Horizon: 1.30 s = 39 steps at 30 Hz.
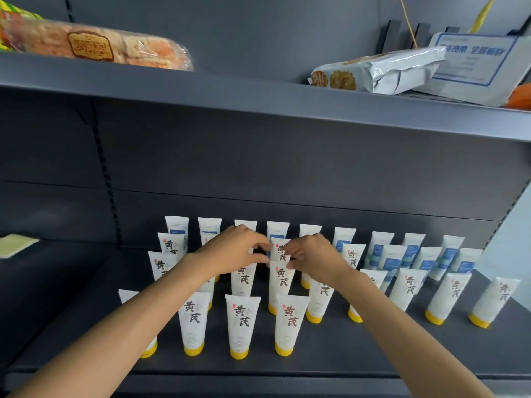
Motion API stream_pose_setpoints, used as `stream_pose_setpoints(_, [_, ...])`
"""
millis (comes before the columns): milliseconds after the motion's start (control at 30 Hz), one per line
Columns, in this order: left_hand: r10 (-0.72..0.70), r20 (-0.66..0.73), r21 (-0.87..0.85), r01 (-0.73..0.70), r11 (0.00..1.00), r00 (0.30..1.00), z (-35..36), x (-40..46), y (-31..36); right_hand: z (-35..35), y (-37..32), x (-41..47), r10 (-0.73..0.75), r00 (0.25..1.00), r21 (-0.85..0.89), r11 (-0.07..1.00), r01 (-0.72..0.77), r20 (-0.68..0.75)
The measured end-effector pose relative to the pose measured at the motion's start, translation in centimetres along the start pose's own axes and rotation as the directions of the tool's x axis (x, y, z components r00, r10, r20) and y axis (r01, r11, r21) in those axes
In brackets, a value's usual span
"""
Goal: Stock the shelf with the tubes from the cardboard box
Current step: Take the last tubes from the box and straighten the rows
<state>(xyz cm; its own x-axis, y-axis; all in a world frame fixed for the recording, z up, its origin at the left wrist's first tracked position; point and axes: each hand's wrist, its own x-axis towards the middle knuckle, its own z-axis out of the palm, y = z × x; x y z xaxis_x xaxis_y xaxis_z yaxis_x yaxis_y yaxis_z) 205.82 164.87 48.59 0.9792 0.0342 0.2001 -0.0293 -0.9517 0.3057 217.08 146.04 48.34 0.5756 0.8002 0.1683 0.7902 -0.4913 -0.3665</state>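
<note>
Both hands were up at the middle of the shelf (330,357), working one tube (280,249) in the second row from the back. The left hand (235,251) came at it from the left, fingers (260,244) curled and pinching the tube's left edge near the crimped top. The right hand (309,258) met it from the right, fingertips nipping the other edge, so the tube sat squarely between the two hands, held by both. Neither hand was clearly nearer; they were about level on either side.

The tube stood with its long axis upright, crimp up, printed face toward the camera. By my reading, the coming move turned on that upright line: it had to go straight down onto its cap in the gap behind the front tube (281,282) of the same column and ahead of the blue-labelled tube (277,229) at the back, without knocking either.

What could not be made out: the tube's cap and foot were hidden behind the tube in front, so whether it was already standing on the shelf or just off it could not be told. The forearms covered parts of several neighbouring tubes. The cardboard box was nowhere in view.
</note>
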Motion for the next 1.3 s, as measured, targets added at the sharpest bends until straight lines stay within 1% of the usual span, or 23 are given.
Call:
stream_pose_setpoints(100, [0.045, -0.050, -0.021, -0.046, 0.999, 0.998, 0.2, 1.9, 2.9, -2.8, 2.2, -0.9, -0.036, 0.996, 0.044, 0.998, 0.039, -0.077])
stream_pose_setpoints(200, [0.077, -0.017, -0.030, -0.077, 0.997, 0.997, 1.0, 4.0, 6.0, -5.4, 5.5, -2.1, -0.042, 0.995, 0.038, 0.998, 0.046, -0.088])
stream_pose_setpoints(300, [0.074, 0.084, -0.013, -0.073, 0.997, 0.994, 2.3, 5.7, 8.8, -6.8, 9.2, -3.7, -0.028, 0.999, 0.022, 0.999, 0.029, -0.026])
stream_pose_setpoints(367, [0.063, 0.157, -0.005, -0.063, 0.998, 0.986, 3.4, 6.5, 10.1, -7.0, 11.3, -4.6, -0.037, 0.999, -0.032, 0.999, 0.038, 0.031])
stream_pose_setpoints(500, [0.000, 0.229, 0.021, -0.005, 1.000, 0.973, 5.2, 7.4, 11.2, -6.9, 14.0, -5.8, -0.020, 0.990, -0.066, 0.997, 0.029, 0.136])
stream_pose_setpoints(600, [-0.027, 0.212, 0.091, 0.008, 0.996, 0.977, 6.0, 7.7, 11.5, -6.4, 15.3, -6.2, -0.006, 0.983, -0.124, 0.992, 0.029, 0.183])
stream_pose_setpoints(667, [-0.050, 0.184, 0.088, 0.034, 0.996, 0.982, 6.3, 7.9, 11.4, -5.9, 16.0, -6.2, -0.005, 0.982, -0.163, 0.986, 0.036, 0.188])
stream_pose_setpoints(800, [-0.092, 0.149, 0.079, 0.081, 0.994, 0.984, 6.6, 8.1, 11.2, -5.2, 16.7, -5.6, -0.012, 0.987, -0.157, 0.987, 0.038, 0.163])
stream_pose_setpoints(1033, [-0.150, 0.150, 0.098, 0.136, 0.986, 0.977, 7.2, 8.1, 10.4, -4.8, 16.6, -4.7, -0.057, 0.987, -0.136, 0.988, 0.078, 0.152])
stream_pose_setpoints(1200, [-0.156, 0.178, 0.124, 0.135, 0.983, 0.972, 6.9, 8.1, 10.8, -5.0, 16.5, -4.8, -0.073, 0.984, -0.097, 0.991, 0.089, 0.161])
stream_pose_setpoints(1300, [-0.144, 0.182, 0.059, 0.136, 0.989, 0.973, 6.5, 8.4, 11.5, -6.8, 16.9, -5.3, -0.059, 0.989, 0.036, 0.998, 0.054, 0.136])
